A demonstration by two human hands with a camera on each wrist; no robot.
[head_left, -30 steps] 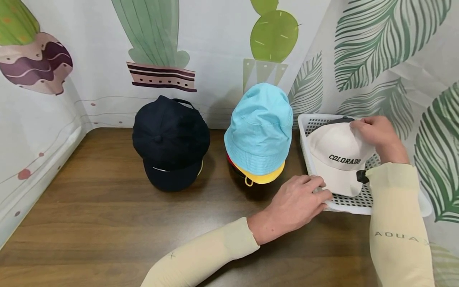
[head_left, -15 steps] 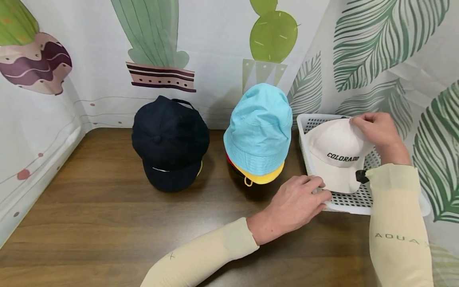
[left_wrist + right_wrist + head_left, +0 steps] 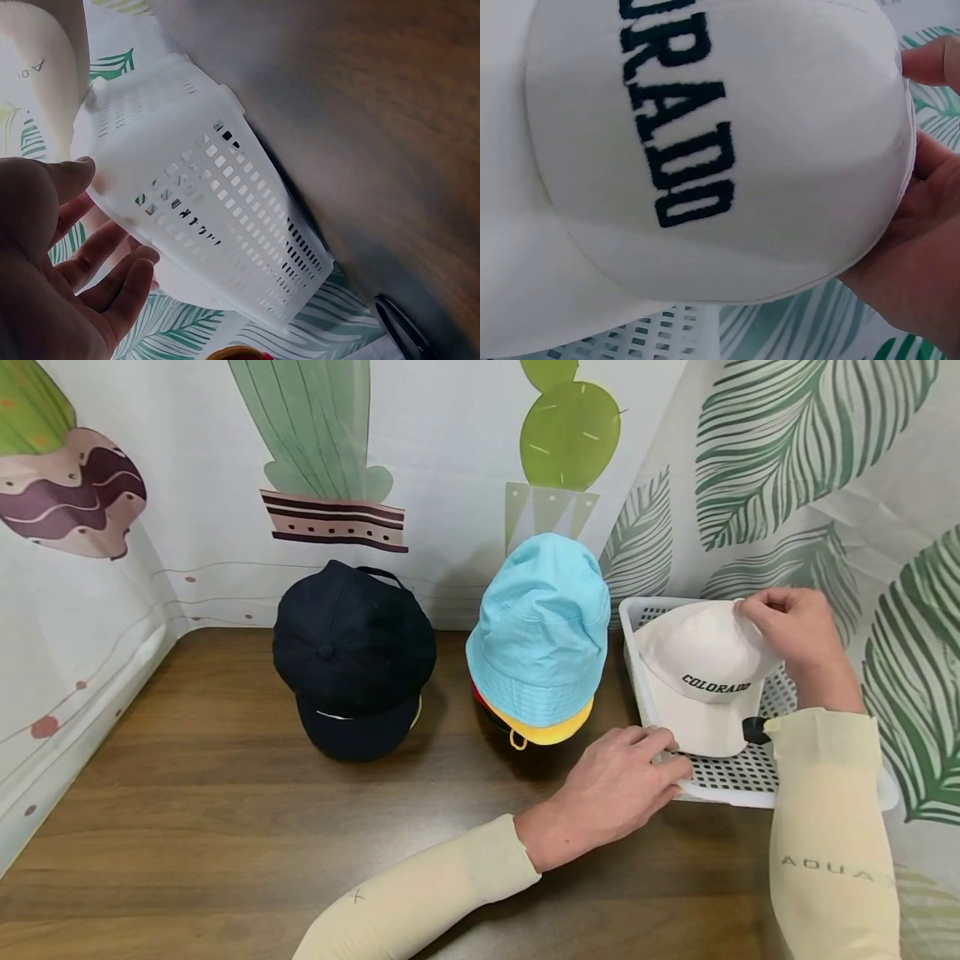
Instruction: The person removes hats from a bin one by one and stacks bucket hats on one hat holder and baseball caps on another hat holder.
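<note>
A cream baseball cap with dark COLORADO lettering is over the white perforated plastic basket at the right. My right hand pinches the back of its crown between thumb and fingers, as the right wrist view also shows. The cap's brim faces me and lies within the basket's outline. At the basket's front left corner, my left hand holds the rim. In the left wrist view its thumb touches the outer wall, while the other fingers curl at the rim. Whatever lies beneath the cap is hidden.
Left of the basket, a light blue bucket hat tops a stack with yellow and red hats showing below. A dark navy cap tops another stack further left. The brown wooden table meets patterned cloth behind and at the sides.
My right hand has raised the cream cap slightly and shifted it back and left. A dark item visible behind its crown is now covered. My left hand stays at the basket corner.
</note>
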